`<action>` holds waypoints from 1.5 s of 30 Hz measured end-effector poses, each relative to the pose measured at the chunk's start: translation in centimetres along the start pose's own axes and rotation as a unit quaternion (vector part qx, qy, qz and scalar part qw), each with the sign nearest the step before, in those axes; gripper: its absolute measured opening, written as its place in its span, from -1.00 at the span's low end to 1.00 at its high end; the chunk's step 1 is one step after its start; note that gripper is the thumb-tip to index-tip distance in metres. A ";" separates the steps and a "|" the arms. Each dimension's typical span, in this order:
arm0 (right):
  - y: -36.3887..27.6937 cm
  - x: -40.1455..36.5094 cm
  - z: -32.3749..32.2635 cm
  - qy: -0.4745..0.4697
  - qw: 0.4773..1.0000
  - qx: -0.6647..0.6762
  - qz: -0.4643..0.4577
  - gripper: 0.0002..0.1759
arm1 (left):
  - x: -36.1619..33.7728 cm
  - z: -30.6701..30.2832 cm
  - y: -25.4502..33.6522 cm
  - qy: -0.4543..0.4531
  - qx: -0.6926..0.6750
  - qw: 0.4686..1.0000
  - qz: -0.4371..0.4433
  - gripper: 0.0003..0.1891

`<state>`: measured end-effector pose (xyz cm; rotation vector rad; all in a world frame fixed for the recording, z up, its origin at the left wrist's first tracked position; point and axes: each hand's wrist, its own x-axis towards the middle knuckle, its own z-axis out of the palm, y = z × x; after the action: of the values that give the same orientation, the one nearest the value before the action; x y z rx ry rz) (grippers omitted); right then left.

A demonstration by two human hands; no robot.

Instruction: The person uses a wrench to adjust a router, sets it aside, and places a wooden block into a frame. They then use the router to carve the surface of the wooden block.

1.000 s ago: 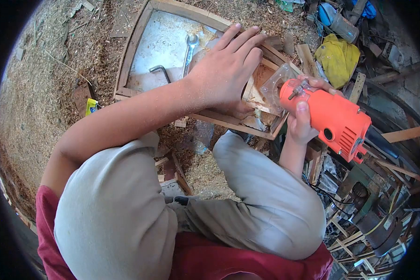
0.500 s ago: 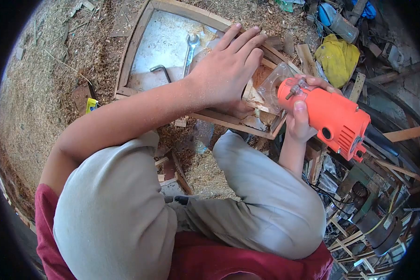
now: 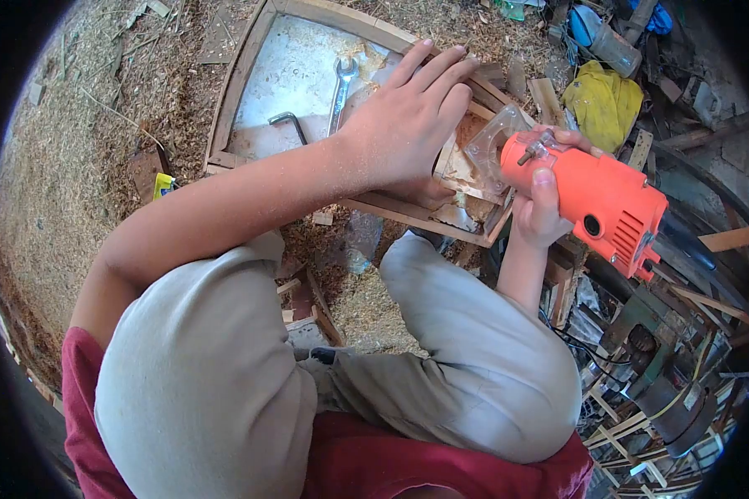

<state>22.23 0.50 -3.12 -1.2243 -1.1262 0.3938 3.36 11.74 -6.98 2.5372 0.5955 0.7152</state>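
Note:
My left hand (image 3: 408,116) lies across a wooden frame (image 3: 358,21), fingers stretched over its upper rim and thumb low on the near side. It looks open and pressed down, and what is under the palm is hidden. My right hand (image 3: 543,208) is closed around an orange power tool (image 3: 595,191), tilted with its clear base (image 3: 487,154) at the frame's right end, beside light wood pieces (image 3: 462,175). The tool's tip is hidden. Inside the frame, on a whitish panel (image 3: 287,66), lie a wrench (image 3: 339,91) and a black hex key (image 3: 290,122).
Sawdust (image 3: 66,183) covers the ground at left, with a small yellow packet (image 3: 164,185). A yellow cloth (image 3: 603,104), a clear container (image 3: 616,50) and wood scraps lie at upper right. At lower right stand a green machine (image 3: 653,333) and thin wooden strips. My bent knees are below the frame.
The orange tool, with my right hand around it, has shifted slightly right and tilted a little. My left hand has barely moved.

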 end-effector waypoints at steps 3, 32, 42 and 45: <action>-0.2 0.2 0.1 -0.002 1.000 0.000 0.010 -0.23 | 0.0 0.1 0.0 0.007 -0.006 1.000 0.001 0.05; -0.4 -0.4 -1.1 -0.062 0.998 0.016 -0.022 -0.14 | 0.0 0.0 -0.1 0.005 -0.001 1.000 -0.006 0.06; -0.6 -0.5 -1.0 -0.057 0.997 0.044 -0.014 -0.16 | 0.1 0.3 -0.3 0.016 -0.001 1.000 -0.001 0.06; -0.9 -0.5 -0.9 -0.056 0.998 0.001 -0.013 -0.23 | 0.0 0.3 -0.3 0.013 0.004 1.000 0.001 0.07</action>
<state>22.48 -0.74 -2.48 -1.1965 -1.2367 0.4473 3.49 11.87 -7.36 2.5394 0.6054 0.7486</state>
